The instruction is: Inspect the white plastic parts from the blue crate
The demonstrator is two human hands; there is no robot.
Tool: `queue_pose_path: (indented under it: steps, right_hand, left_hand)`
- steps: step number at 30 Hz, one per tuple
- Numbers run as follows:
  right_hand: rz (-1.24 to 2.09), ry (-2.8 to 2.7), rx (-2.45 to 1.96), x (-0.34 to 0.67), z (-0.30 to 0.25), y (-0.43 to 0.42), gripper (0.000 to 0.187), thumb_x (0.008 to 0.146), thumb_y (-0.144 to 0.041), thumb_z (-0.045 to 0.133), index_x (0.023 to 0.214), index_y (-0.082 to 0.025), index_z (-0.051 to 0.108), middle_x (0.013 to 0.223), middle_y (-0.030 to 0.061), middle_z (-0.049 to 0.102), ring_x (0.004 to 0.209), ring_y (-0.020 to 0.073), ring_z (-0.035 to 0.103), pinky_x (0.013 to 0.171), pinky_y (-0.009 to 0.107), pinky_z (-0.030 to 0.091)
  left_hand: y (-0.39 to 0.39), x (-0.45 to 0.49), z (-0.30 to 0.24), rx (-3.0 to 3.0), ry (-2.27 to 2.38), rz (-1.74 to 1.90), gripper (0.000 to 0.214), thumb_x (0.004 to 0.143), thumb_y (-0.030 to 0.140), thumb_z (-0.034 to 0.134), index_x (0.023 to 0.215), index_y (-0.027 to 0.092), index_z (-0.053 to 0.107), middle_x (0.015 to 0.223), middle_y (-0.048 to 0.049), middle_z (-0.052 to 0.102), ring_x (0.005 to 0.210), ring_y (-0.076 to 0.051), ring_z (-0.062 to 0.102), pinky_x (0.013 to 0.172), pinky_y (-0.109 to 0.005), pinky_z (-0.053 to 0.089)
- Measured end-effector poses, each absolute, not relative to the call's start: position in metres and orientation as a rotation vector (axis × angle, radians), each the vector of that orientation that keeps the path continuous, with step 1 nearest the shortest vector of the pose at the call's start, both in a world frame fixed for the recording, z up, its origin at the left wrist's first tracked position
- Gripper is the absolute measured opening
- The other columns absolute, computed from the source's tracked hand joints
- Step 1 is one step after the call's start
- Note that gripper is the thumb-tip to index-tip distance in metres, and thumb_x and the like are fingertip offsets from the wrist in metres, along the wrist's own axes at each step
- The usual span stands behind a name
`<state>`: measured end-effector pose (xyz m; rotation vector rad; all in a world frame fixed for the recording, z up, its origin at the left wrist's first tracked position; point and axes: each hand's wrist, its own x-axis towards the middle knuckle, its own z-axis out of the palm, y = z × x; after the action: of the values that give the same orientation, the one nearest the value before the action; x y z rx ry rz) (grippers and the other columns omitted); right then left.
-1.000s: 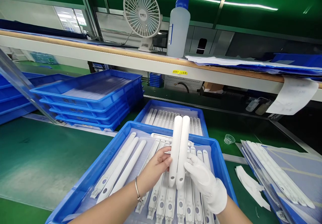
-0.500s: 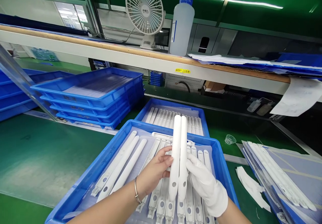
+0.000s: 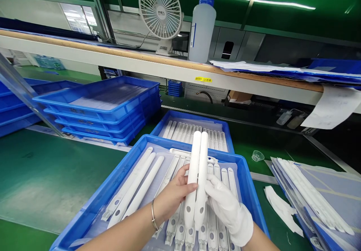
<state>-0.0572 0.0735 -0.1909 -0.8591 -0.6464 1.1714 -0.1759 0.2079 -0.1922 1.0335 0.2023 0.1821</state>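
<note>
Two long white plastic strips point(image 3: 197, 172) stand upright side by side above the near blue tray point(image 3: 113, 183). My bare left hand point(image 3: 172, 196), with a bracelet on the wrist, grips the left strip with thumb and fingers. My right hand point(image 3: 229, 209), in a white glove, is wrapped round the right strip. Below them the tray holds several more white strips point(image 3: 141, 187) lying in rows on a clear sheet.
A second blue tray point(image 3: 194, 130) of strips lies behind. Stacked blue trays point(image 3: 98, 108) stand at the left. On the right lie strips on sheets point(image 3: 310, 194), a white cloth point(image 3: 279, 206) and a small clear cup point(image 3: 257, 155). A fan point(image 3: 160, 10) and a bottle point(image 3: 201, 21) stand on the shelf.
The two held strips have sunk a little and shifted slightly left, closing together. Both hands keep their grip.
</note>
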Motion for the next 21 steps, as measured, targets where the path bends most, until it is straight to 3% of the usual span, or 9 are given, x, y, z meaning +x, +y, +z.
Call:
queue_pose_path:
  steps: [8,14,18,21]
  right_hand:
    - [1.172,-0.749,-0.884,-0.054,-0.202,0.075,0.031,0.096,-0.022,0.056,0.126,-0.016,0.057,0.115,0.0131,0.055,0.096,0.0153,0.059,0.086,0.037,0.047]
    - [0.956,-0.946,-1.237,-0.050,-0.192,0.072,0.051,0.094,-0.036,0.058,0.139,-0.017,0.043,0.134,0.0133,0.047,0.110,0.0173,0.055,0.098,0.036,0.045]
    - [0.779,-0.945,-1.382,-0.052,-0.173,0.070,0.060,0.092,-0.037,0.058,0.143,-0.017,0.032,0.133,0.0111,0.048,0.119,0.0195,0.051,0.105,0.035,0.041]
    - [0.759,-0.816,-1.298,-0.051,-0.161,0.063,0.068,0.087,-0.043,0.063,0.140,-0.020,0.028,0.128,0.0111,0.049,0.113,0.0209,0.052,0.102,0.037,0.041]
  left_hand:
    - [0.207,-0.174,-0.193,0.991,0.243,0.177,0.073,0.080,0.025,0.072,0.138,0.017,0.029,0.116,-0.0135,0.057,0.097,-0.029,0.061,0.079,-0.037,0.049]
    - [0.205,-0.175,-0.188,1.014,0.197,0.139,0.078,0.078,0.027,0.076,0.136,0.011,0.026,0.123,-0.0173,0.052,0.101,-0.028,0.058,0.083,-0.036,0.047]
    - [0.201,-0.176,-0.193,1.067,0.158,0.047,0.071,0.081,0.022,0.072,0.135,0.013,0.028,0.117,-0.0151,0.054,0.093,-0.023,0.057,0.083,-0.038,0.045]
    - [0.197,-0.175,-0.197,1.114,0.136,-0.035,0.069,0.080,0.022,0.072,0.133,0.012,0.029,0.109,-0.0126,0.057,0.084,-0.019,0.056,0.082,-0.038,0.045]
